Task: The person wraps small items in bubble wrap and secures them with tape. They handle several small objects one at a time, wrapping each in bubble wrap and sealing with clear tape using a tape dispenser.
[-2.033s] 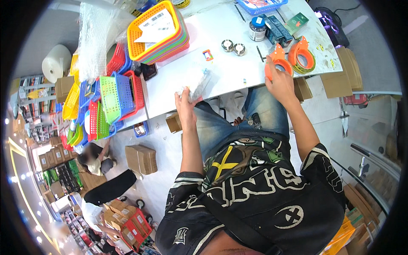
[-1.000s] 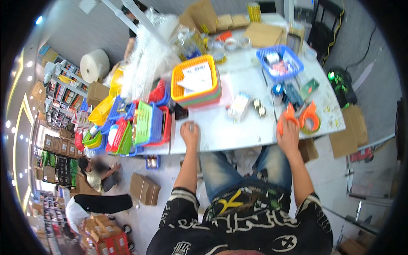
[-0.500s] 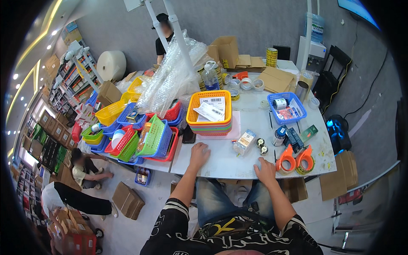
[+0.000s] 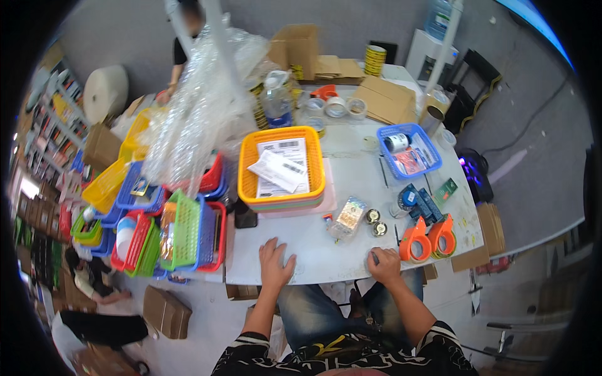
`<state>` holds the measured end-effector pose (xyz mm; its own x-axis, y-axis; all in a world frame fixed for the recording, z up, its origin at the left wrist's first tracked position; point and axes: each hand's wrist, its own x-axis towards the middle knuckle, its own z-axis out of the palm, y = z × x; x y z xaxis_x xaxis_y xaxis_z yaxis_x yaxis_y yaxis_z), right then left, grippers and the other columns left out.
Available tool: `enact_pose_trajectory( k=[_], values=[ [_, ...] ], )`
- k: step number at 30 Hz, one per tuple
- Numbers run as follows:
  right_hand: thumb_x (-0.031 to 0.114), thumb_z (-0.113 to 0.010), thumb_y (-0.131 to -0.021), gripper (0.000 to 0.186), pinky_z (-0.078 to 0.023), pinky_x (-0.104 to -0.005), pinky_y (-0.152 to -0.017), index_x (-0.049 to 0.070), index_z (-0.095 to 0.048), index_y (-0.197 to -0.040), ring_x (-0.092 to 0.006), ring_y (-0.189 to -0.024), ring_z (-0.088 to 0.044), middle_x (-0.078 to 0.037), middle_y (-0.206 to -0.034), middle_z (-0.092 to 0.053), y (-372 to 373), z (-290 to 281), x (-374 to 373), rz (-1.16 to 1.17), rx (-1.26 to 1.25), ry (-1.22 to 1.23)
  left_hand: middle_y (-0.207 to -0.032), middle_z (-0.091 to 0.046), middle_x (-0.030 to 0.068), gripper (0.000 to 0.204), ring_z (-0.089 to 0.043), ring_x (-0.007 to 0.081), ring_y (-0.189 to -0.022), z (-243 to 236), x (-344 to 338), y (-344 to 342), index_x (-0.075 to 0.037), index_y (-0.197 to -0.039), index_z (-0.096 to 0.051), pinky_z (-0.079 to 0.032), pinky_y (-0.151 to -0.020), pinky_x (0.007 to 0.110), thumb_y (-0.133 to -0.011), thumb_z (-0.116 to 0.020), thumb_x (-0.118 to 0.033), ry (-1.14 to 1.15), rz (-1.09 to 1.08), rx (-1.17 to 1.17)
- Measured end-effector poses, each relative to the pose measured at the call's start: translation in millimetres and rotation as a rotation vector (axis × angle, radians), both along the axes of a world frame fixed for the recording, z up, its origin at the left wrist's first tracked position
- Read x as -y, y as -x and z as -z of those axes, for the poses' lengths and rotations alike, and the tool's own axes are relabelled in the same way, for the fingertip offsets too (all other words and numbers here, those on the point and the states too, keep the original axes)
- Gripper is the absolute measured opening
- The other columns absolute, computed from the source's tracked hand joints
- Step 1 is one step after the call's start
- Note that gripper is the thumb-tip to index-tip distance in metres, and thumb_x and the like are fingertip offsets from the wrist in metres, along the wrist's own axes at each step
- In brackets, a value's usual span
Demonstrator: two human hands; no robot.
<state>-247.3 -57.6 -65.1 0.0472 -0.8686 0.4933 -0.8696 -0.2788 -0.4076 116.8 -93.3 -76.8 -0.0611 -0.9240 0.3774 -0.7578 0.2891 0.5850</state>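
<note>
My left hand (image 4: 276,263) rests on the white table (image 4: 313,258) near its front edge, fingers apart and holding nothing. At the same edge, my right hand (image 4: 384,266) is curled closed; a small dark bit shows at its fingers, too little to name. Between and beyond the hands lies a clear-wrapped package (image 4: 350,217). Beside it stand two small round jars, one jar (image 4: 374,216) behind the other jar (image 4: 379,230). Right of my right hand are an orange tape dispenser (image 4: 411,240) and a second tape dispenser (image 4: 443,233).
An orange-yellow basket (image 4: 245,164) holding printed papers tops a basket stack. Coloured baskets (image 4: 182,232) crowd the left under bubble wrap (image 4: 194,125). Behind the dispensers are dark boxes (image 4: 429,205), a bottle (image 4: 404,199), a green box (image 4: 446,190) and a blue basket (image 4: 433,164). Other people are at left.
My right hand has gone from loosely spread fingers to a closed curl. My left hand stays flat on the table, its fingers more spread. The whole view has shifted.
</note>
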Motion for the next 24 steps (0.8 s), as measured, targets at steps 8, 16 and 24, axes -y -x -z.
enact_pose_trajectory(
  k=[8, 16, 24],
  values=[
    [0.015, -0.077, -0.084, 0.011, -0.051, -0.0416, -0.062, 0.009, -0.068, -0.088, -0.0282, -0.06, -0.065, -0.008, -0.066, -0.065, -5.4, 2.3, -4.2, 0.114, -0.005, 0.081, -0.119, -0.068, 0.0155, 0.028, -0.061, 0.038, -0.115, -1.5, -11.3, -5.9, -0.005, -0.106, -0.074, -0.042, -0.109, 0.052, -0.08, -0.081, -0.009, 0.055, 0.044, -0.131],
    [0.02, -0.073, -0.09, 0.013, -0.052, -0.0425, -0.061, 0.01, -0.065, -0.088, -0.0288, -0.059, -0.066, -0.009, -0.062, -0.064, 2.5, 4.2, -2.9, 0.127, 0.02, 0.131, -0.087, -0.068, 0.0103, 0.018, -0.061, 0.0285, -0.088, 3.3, -13.7, 8.3, -0.003, -0.102, -0.073, -0.048, -0.088, 0.043, -0.086, -0.08, -0.006, 0.124, -0.099, -0.195],
    [0.025, -0.071, -0.092, 0.018, -0.054, -0.0508, -0.067, 0.011, -0.07, -0.104, -0.0382, -0.063, -0.068, -0.017, -0.069, -0.07, 0.6, 14.0, 5.9, 0.076, 0.019, 0.038, -0.083, -0.07, 0.013, 0.007, -0.06, 0.0343, -0.088, 23.0, 0.5, -3.6, -0.006, -0.089, -0.077, -0.048, -0.086, 0.044, -0.093, -0.073, -0.011, 0.267, -0.29, -0.178]
  ],
)
